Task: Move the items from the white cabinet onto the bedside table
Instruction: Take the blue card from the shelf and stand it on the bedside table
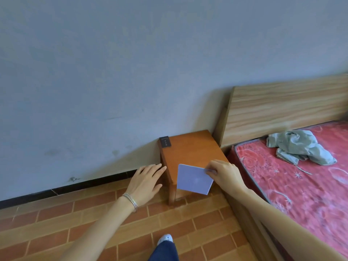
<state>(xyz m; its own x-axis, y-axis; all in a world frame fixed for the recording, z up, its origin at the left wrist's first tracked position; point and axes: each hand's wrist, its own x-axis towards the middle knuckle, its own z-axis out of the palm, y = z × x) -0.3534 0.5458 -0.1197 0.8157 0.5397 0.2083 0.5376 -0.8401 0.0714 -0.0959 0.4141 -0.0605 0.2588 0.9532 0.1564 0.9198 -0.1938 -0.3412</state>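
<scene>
Below my right hand (226, 174), pinched at one corner, the card (194, 179) hangs over the table (188, 147). My left hand (146, 179), fingers straight, holds nothing.

View: one head-worn wide-angle camera.
Position: above the floor (75, 232), standing before the worktop's (188, 147) front edge.
Facing: forward and down toward the wall (131, 72), frame rolled; bed (301, 194) along the right.
Nearness: close; left hand (146, 180) beside the worktop's left edge, right hand (226, 173) pinching a lilac pad (194, 178) over its front edge.
</scene>
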